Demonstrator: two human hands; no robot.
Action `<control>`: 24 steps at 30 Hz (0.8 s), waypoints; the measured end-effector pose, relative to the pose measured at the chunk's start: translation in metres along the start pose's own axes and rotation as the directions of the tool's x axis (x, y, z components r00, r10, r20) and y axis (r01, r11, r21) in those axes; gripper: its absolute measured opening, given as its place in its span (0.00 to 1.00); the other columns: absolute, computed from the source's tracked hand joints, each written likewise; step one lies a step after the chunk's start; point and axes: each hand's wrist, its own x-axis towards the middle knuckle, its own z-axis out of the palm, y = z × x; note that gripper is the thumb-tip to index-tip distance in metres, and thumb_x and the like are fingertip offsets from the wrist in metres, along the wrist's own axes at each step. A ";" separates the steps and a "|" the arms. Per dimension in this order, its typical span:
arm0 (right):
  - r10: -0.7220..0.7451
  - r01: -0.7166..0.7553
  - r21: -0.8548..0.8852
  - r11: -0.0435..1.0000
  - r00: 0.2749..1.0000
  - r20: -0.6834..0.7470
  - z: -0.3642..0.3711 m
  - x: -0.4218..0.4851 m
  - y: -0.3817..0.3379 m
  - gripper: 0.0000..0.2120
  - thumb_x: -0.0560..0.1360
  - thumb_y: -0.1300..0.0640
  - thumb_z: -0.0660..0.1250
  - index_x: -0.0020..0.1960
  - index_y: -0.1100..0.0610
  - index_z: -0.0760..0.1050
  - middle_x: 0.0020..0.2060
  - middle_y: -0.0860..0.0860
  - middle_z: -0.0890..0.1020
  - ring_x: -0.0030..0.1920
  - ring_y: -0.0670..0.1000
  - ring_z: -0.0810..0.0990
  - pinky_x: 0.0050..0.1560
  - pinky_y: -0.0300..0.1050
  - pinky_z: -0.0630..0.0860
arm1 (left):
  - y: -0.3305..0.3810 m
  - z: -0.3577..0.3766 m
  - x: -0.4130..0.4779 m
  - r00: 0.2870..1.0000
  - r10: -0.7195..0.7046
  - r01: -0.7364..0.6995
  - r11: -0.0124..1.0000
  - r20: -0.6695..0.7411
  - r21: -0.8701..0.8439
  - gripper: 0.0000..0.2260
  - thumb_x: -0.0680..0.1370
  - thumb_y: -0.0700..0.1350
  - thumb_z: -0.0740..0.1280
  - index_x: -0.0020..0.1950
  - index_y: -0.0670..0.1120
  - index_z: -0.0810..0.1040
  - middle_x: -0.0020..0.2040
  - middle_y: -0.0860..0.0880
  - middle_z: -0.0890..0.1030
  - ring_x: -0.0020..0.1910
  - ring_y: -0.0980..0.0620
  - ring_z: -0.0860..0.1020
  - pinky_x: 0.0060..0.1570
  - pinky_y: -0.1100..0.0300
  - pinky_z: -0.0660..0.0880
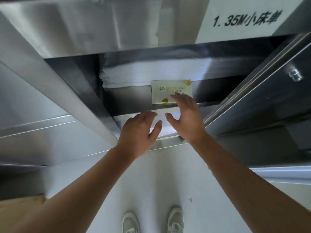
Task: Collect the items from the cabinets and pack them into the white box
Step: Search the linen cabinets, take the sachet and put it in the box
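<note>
A pale cream packet with gold lettering and yellow patches lies flat on a shelf inside an open steel cabinet. My right hand reaches into the cabinet with straight fingers, and its fingertips touch the packet's near right corner. My left hand hovers just left of it at the shelf's front edge, fingers relaxed and holding nothing. The white box is out of sight.
A stack of folded white linen fills the shelf behind the packet. The open cabinet door with a metal knob stands to the right. A white label sits above. A brown carton lies on the floor at lower left, near my shoes.
</note>
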 end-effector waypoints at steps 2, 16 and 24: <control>-0.026 0.030 -0.080 0.996 0.999 0.047 0.004 0.013 0.003 0.30 0.75 0.48 0.74 0.74 0.58 0.72 0.73 0.56 0.74 0.76 0.61 0.68 0.76 0.58 0.66 | -0.002 -0.001 0.005 1.000 0.017 -0.016 1.000 -0.026 0.015 0.22 0.82 0.57 0.53 0.63 0.46 0.78 0.58 0.49 0.82 0.52 0.48 0.81 0.50 0.57 0.75; -0.046 0.052 -0.224 0.973 0.998 0.034 0.029 0.012 0.017 0.29 0.69 0.52 0.80 0.67 0.58 0.78 0.65 0.56 0.81 0.65 0.61 0.77 0.64 0.57 0.75 | -0.014 -0.002 0.012 0.997 -0.022 0.022 1.000 -0.070 0.005 0.19 0.82 0.56 0.54 0.62 0.47 0.78 0.56 0.49 0.82 0.49 0.48 0.81 0.45 0.61 0.74; -0.049 0.023 -0.151 0.988 0.984 -0.171 0.015 -0.002 0.025 0.13 0.68 0.62 0.77 0.53 0.59 0.85 0.51 0.58 0.85 0.53 0.64 0.81 0.51 0.59 0.80 | -0.010 -0.007 -0.008 0.999 -0.034 0.034 0.999 0.018 -0.010 0.22 0.82 0.57 0.52 0.63 0.45 0.77 0.59 0.48 0.81 0.52 0.46 0.81 0.50 0.52 0.77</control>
